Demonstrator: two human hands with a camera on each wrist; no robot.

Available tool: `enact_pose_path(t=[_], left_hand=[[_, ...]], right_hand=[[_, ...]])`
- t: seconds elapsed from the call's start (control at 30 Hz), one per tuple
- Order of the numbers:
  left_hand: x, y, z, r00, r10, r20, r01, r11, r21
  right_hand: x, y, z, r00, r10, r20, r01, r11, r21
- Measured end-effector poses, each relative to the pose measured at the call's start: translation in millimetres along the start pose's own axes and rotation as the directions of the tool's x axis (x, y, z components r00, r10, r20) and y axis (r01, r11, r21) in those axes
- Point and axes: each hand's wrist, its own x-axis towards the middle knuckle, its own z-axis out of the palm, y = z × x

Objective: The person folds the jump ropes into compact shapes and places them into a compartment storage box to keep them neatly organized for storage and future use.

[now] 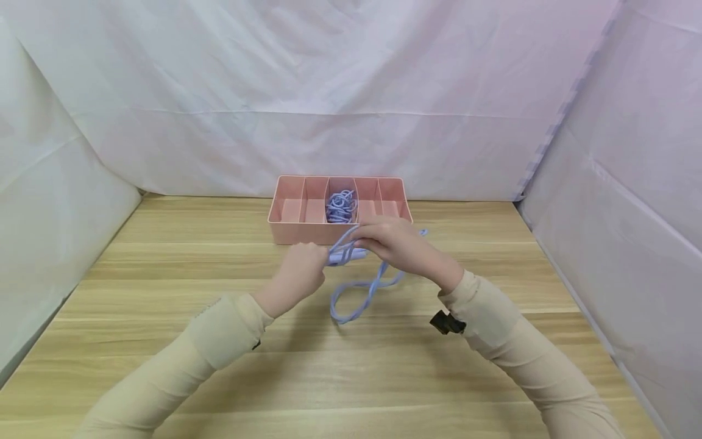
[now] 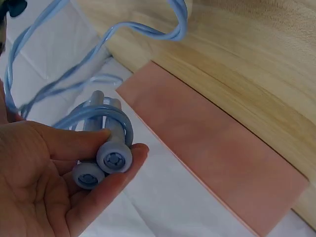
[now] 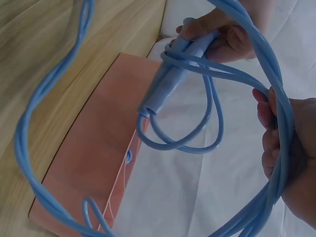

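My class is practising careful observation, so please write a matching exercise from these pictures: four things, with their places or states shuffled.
Things:
1. Left hand
2. Right hand
3. Bundled cord
4. Pink box

Places or states:
A. In the middle compartment
B. Pinches two handles
C. Stands on the wooden table
D. Holds looped rope, not handles

Pairs: 1-B; 2-D; 3-A; 4-C

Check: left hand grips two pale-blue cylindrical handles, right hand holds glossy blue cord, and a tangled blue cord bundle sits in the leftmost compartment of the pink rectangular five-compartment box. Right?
No: the tangled blue cord bundle sits in the middle compartment of the pink box, not the leftmost; the head view shows it. The rest stands.
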Motion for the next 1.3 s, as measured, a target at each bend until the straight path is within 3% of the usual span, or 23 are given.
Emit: enact_pose_path(t=[0.13,0.2,0.27,0.37,0.47,0.53,0.6,0.67,0.73,0.8,0.87,0.93,1.03,1.2,1.27,1.3], left_hand=[[-3.8,8.3,2.2,0.995,0.096,-0.018,-0.093,0.988,0.123],[-5.5,9.5,3.3,0.985,0.163,-0.052,-0.151,0.971,0.187],[-6.4,8.0,5.2,0.965,0.246,-0.091,-0.218,0.945,0.243],[-7.4,1.4,6.2,0.915,0.386,-0.116,-0.339,0.893,0.296],[-7.6,-8.8,7.5,0.854,0.509,-0.106,-0.443,0.819,0.365],[-8.0,-16.0,8.8,0.809,0.580,-0.099,-0.490,0.758,0.431],[-8.4,-22.6,11.7,0.758,0.643,-0.107,-0.520,0.695,0.497],[-9.6,-28.0,14.7,0.700,0.700,-0.139,-0.543,0.649,0.534],[-11.0,-32.5,18.2,0.638,0.745,-0.194,-0.560,0.622,0.548],[-13.1,-36.2,21.2,0.580,0.773,-0.258,-0.569,0.611,0.550],[-15.5,-39.4,24.1,0.528,0.781,-0.332,-0.582,0.618,0.529],[-17.7,-41.3,25.7,0.490,0.776,-0.397,-0.591,0.631,0.503],[-20.3,-42.2,26.0,0.467,0.749,-0.470,-0.606,0.658,0.447],[-21.5,-41.6,24.8,0.478,0.707,-0.522,-0.621,0.692,0.368],[-21.3,-42.5,24.6,0.469,0.713,-0.521,-0.633,0.683,0.365],[-21.2,-43.4,25.0,0.459,0.724,-0.515,-0.641,0.671,0.372]], right_hand=[[1.9,0.6,-0.2,0.999,-0.007,0.031,0.006,1.000,0.024],[2.5,2.2,-0.2,0.999,-0.020,0.045,0.018,0.999,0.042],[2.9,5.9,0.4,0.998,-0.029,0.064,0.024,0.997,0.071],[2.8,13.9,0.7,0.994,-0.019,0.108,0.002,0.988,0.154],[1.7,23.7,0.8,0.982,0.014,0.187,-0.068,0.957,0.283],[0.9,29.2,1.0,0.966,0.032,0.257,-0.127,0.923,0.363],[0.5,33.6,1.9,0.945,0.040,0.326,-0.183,0.887,0.424],[0.8,36.8,3.3,0.926,0.031,0.375,-0.217,0.859,0.464],[1.1,40.1,5.6,0.916,0.014,0.401,-0.233,0.832,0.503],[2.3,43.3,8.9,0.914,-0.006,0.407,-0.234,0.809,0.539],[3.4,46.7,13.5,0.913,-0.019,0.408,-0.241,0.781,0.576],[4.3,49.6,19.1,0.911,-0.018,0.411,-0.262,0.745,0.613],[5.1,53.0,27.6,0.903,-0.001,0.430,-0.319,0.670,0.670],[4.1,61.6,36.3,0.873,-0.015,0.488,-0.407,0.528,0.745],[4.1,65.0,34.4,0.852,-0.052,0.521,-0.420,0.525,0.740],[4.8,65.7,32.3,0.837,-0.072,0.542,-0.424,0.542,0.726]])
